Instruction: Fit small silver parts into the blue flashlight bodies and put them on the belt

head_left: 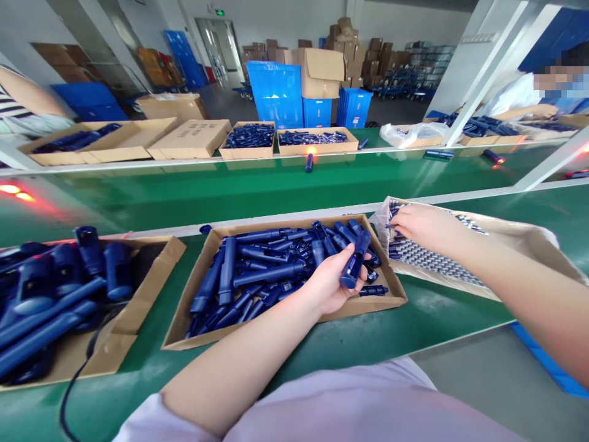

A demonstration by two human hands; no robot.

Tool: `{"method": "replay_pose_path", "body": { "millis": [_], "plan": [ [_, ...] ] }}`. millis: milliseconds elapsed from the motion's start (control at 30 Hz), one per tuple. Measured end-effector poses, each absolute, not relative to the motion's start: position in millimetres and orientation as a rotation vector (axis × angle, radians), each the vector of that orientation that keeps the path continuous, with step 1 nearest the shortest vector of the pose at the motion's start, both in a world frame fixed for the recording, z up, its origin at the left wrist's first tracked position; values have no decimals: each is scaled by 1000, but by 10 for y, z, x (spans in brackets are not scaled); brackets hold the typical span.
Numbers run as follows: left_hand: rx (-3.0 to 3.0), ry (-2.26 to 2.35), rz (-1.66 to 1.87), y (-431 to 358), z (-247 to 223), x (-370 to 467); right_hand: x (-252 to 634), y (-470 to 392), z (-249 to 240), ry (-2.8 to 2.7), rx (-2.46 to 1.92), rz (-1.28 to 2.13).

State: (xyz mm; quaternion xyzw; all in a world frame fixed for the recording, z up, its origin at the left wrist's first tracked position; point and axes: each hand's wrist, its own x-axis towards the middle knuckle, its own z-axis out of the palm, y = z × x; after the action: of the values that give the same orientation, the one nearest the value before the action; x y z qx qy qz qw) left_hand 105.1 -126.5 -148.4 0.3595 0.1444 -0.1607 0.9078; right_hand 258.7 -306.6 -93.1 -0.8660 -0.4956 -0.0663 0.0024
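Observation:
My left hand (334, 280) holds a dark blue tubular part (356, 260) tilted upright, fingers wrapped round its lower half. Below it lies a cardboard tray (184, 307) heaped with similar blue parts (271, 273). My right hand (416, 222) reaches into the left end of a lined box (519, 236) holding many small silvery pieces (427, 258). Its fingers are pressed together at the pieces; what they pinch is too small to name.
Another box of larger blue parts (59, 288) stands at the left, with a black cable (73, 383) beside it. Beyond a rail, a green belt (230, 190) carries a blue part (309, 162). Further trays line the far side. Two other people are partly visible.

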Motion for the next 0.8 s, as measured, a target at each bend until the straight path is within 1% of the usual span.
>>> {"method": "replay_pose_path", "body": {
  "millis": [133, 200, 400, 567, 667, 733, 800],
  "plan": [
    [783, 308, -355, -1282, -1526, 1067, 1939, -3034, -972, -1740, -2198, -562],
    [786, 299, -361, -1287, -1554, 1075, 1714, -2980, -1088, -1761, -2070, -650],
    [795, 268, -388, -1291, -1546, 1068, 1506, -2983, -1345, -1598, -2255, -786],
    [727, 305, -378, -1302, -1517, 1065, 1344, -3021, -1360, -1652, -2180, -670],
    [770, 305, -384, -1286, -1511, 1070, 1552, -3056, -1360, -1570, -2170, -667],
    [791, 279, -378, -1271, -1509, 1072, 1887, -3098, -1351, -1304, -2382, -611],
    [783, 264, -370, -1258, -1508, 1071, 2297, -3123, -1344, -987, -2711, -405]
  ]
}}
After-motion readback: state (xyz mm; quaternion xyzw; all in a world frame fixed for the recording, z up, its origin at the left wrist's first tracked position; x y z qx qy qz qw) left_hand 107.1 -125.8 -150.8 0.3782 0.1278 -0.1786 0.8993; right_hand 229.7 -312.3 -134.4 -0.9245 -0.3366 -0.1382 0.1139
